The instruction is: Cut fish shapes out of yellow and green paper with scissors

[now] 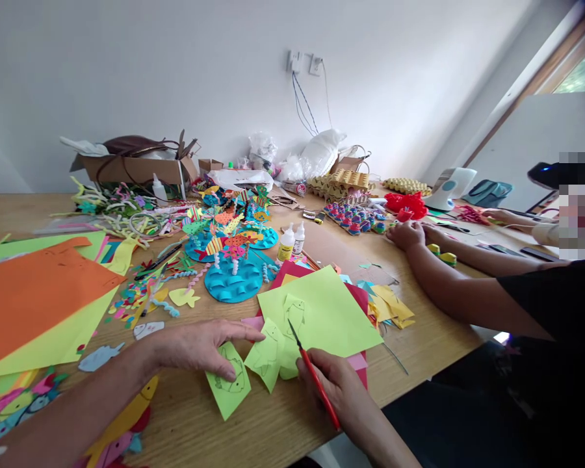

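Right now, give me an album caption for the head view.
Red-handled scissors in the right grip, left grip open over a fish drawing on green paper, paper fish atop blue discs beyond.

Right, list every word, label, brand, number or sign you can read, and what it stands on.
No text is readable.
Yellow-labelled bottle: label print too small and blurred.
White-labelled bottle beside it: also too small to read.
White device: blue mark, no legible lettering.
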Demonstrator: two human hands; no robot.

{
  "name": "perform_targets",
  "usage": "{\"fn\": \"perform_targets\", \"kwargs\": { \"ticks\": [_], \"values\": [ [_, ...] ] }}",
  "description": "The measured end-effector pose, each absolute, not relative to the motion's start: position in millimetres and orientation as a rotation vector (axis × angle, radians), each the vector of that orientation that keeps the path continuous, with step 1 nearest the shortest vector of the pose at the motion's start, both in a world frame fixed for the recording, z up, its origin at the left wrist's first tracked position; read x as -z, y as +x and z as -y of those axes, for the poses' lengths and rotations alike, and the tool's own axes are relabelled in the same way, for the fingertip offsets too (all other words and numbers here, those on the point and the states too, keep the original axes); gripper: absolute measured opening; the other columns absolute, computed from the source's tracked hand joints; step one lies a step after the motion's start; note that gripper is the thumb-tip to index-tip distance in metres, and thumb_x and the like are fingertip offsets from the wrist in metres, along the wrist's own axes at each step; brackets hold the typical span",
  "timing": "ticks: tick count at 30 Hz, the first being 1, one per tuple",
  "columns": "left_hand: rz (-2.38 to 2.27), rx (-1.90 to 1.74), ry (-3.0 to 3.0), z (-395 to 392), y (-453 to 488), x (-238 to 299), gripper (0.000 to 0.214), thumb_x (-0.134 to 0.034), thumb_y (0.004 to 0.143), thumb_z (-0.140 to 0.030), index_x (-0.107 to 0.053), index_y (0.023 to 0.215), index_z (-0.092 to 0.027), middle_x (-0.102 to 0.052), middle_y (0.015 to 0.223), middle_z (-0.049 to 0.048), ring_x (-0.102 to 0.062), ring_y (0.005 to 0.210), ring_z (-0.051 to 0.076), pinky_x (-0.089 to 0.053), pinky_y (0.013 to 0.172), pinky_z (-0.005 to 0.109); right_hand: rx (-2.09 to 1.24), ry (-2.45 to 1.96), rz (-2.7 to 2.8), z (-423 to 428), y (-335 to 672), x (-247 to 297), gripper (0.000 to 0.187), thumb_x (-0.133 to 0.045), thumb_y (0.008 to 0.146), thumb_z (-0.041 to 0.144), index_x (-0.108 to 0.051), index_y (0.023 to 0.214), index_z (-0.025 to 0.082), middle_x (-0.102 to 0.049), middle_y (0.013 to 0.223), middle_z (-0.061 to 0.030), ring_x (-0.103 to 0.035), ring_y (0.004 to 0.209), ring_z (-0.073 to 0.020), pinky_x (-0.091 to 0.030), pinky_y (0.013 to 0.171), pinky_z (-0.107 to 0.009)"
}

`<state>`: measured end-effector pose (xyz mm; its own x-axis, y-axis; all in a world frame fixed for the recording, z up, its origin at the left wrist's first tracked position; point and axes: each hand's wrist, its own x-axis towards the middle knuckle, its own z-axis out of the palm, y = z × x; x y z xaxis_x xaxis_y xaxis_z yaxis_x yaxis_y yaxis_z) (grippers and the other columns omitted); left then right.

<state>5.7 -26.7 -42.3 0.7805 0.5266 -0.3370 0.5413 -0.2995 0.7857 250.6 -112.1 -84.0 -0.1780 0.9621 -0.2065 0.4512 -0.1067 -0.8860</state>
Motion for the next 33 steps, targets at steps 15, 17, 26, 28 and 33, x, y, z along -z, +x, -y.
{"fn": "perform_targets", "kwargs": {
  "ticks": [15,17,26,28,33],
  "values": [
    [-1.071,-0.335,1.838,34.7,25.6,30.6,0.062,-0.058,0.071,-0.017,-0.046,0.131,-0.027,-0.063,0.112,0.0021,-0.059,0.100,0.022,-0.046,0.084,0.033,-1.131,-1.422,1.334,99.3,259.2,62.7,0.041,-0.053,0.076,0.059,-0.049,0.069,0.019,-0.042,0.052,0.0046,-0.042,0.048,-0.0125,-0.036,0.046,-0.024],
    [-1.134,-0.445,1.757,36.3,24.8,25.9,0.050,-0.058,0.073,-0.021,-0.052,0.122,-0.026,-0.063,0.100,-0.0003,-0.061,0.085,0.018,-0.047,0.072,0.029,-1.167,-1.377,1.348,96.7,250.3,60.8,0.036,-0.062,0.071,0.053,-0.049,0.073,0.019,-0.044,0.058,0.0041,-0.042,0.052,-0.0125,-0.036,0.048,-0.024],
    [-1.225,-0.896,1.625,39.7,21.5,35.5,0.025,-0.062,0.072,-0.028,-0.059,0.097,-0.025,-0.057,0.089,-0.0012,-0.057,0.087,0.019,-0.047,0.073,0.029,-1.121,-1.446,1.697,85.7,223.6,56.9,0.009,-0.058,0.073,0.021,-0.053,0.079,0.018,-0.059,0.073,-0.0011,-0.052,0.064,-0.0154,-0.038,0.057,-0.024],
    [-1.236,-0.914,1.591,38.5,16.6,33.3,0.019,-0.063,0.073,-0.030,-0.061,0.091,-0.024,-0.061,0.091,-0.0009,-0.057,0.090,0.020,-0.046,0.077,0.030,-0.900,-1.702,1.822,88.0,238.4,63.9,0.008,-0.056,0.075,0.018,-0.053,0.083,0.017,-0.061,0.073,-0.0024,-0.053,0.064,-0.0170,-0.036,0.056,-0.025],
    [-1.176,-0.904,1.417,38.9,13.8,33.0,0.013,-0.065,0.073,-0.031,-0.057,0.070,-0.021,-0.056,0.066,-0.0058,-0.053,0.065,0.013,-0.043,0.062,0.024,-0.561,-2.031,2.007,93.6,259.7,71.6,0.026,-0.051,0.075,0.011,-0.054,0.099,0.015,-0.066,0.088,-0.0090,-0.061,0.080,-0.0239,-0.037,0.063,-0.028]
  ]
}}
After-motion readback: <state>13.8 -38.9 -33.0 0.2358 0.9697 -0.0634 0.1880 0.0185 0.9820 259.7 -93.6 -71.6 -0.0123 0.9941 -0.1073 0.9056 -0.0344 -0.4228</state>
